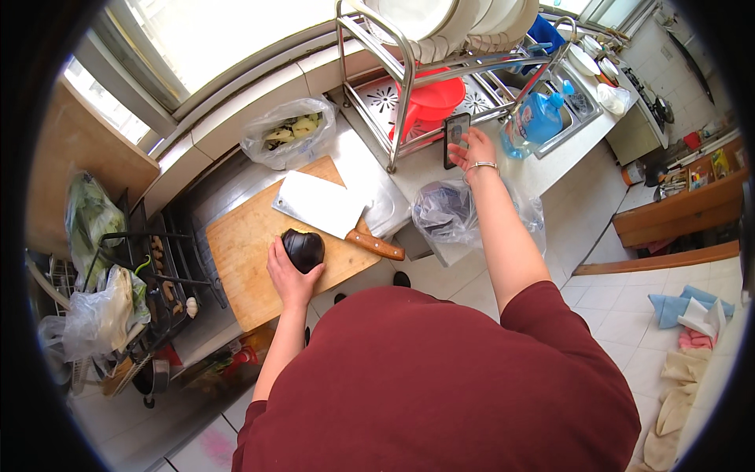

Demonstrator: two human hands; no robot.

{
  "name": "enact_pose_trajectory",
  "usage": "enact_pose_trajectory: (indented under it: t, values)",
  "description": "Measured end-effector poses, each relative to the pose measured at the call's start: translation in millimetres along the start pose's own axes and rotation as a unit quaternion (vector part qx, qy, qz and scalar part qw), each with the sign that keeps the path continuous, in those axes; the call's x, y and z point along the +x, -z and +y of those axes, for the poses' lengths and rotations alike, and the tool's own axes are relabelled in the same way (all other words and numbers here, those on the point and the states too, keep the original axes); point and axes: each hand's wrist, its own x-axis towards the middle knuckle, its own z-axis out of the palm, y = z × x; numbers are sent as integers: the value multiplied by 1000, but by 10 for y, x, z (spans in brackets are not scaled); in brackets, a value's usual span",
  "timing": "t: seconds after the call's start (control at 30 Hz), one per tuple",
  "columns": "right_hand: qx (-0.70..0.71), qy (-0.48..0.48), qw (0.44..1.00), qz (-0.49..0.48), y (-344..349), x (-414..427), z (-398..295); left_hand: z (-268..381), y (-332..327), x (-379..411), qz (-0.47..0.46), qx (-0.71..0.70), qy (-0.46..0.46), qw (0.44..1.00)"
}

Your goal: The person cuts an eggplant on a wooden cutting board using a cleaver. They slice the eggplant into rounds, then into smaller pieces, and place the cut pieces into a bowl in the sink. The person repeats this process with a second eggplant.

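Note:
My left hand point(290, 276) is closed around the near left side of a dark purple eggplant piece point(304, 251), which rests on a wooden cutting board point(242, 277). Beside it on the board lies a cleaver, its broad steel blade point(321, 203) flat and its wooden handle point(376, 244) pointing right, past the board's edge. Reaching farther right, my right hand point(473, 148) has its fingers spread in front of a smartphone point(456, 133) that leans upright by the dish rack. Whether the fingers touch the screen is unclear. A bracelet point(483, 166) circles the right wrist.
Behind the board sits a plastic bag of peelings point(295, 133). A clear bag with dark contents point(445, 206) lies below my right hand. Nearby are a metal dish rack point(407, 76), a blue liquid bottle point(532, 124) and a sink point(569, 112). A black rack point(153, 236) stands left.

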Motion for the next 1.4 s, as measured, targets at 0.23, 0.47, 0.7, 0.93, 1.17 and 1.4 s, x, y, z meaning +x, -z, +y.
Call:
enact_pose_trajectory:
  t: [0.23,0.47,0.7,0.93,1.17,1.4]
  values:
    - [17,-52,998,27,-38,150,279,8,12,-2,-5,5,2,1000]
    - [104,-29,994,-6,-184,104,235,40,39,0,-8,3,9,1000]
    - [139,17,987,80,-36,105,123,40,34,1,-5,2,2,1000]
    - [87,103,990,27,-264,-348,-70,44,42,-11,0,4,10,1000]
    - [-438,258,755,-414,-727,-1660,436,42,30,-7,8,-2,0,1000]
    - [-672,320,548,-382,-844,-1690,984,58,28,19,12,-6,-10,1000]
